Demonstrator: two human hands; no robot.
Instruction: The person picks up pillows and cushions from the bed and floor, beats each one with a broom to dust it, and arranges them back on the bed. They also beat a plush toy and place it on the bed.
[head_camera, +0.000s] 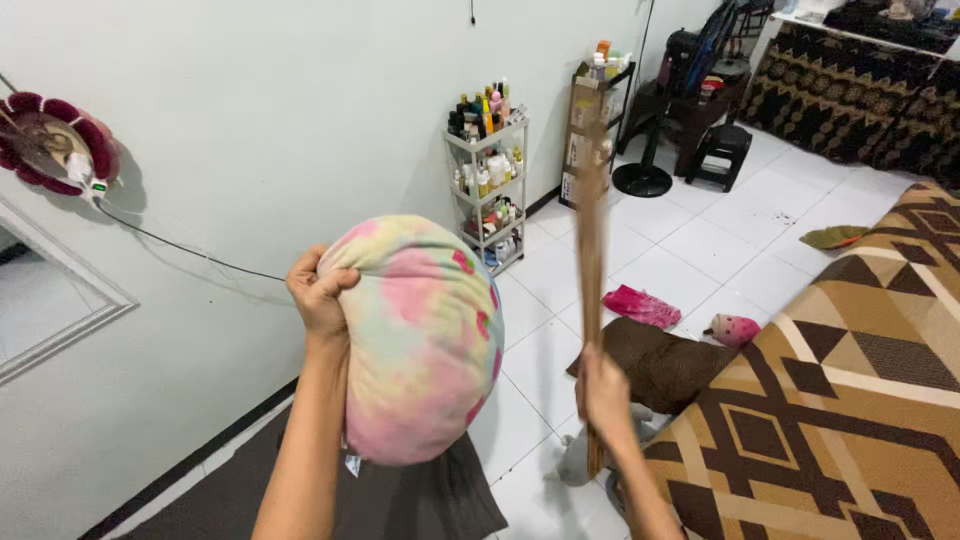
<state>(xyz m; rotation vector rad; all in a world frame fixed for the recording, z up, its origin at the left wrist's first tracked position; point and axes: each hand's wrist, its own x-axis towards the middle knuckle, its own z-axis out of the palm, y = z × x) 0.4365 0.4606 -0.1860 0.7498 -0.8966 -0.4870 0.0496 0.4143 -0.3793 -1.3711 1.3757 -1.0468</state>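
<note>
Pastel pillow (420, 340) gripped by left hand (318, 295), stick (591, 250) in right hand (603, 392)

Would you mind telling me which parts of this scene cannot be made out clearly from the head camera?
- Stick: motion-blurred, so its upper end is unclear; the right hand covers part of the lower shaft.
- Pillow: the far side faces away, and the left hand bunches one corner.
- Bottles on the white rack: too small to tell apart.
- Patterned mattress: cut off by the right and bottom edges.
</note>
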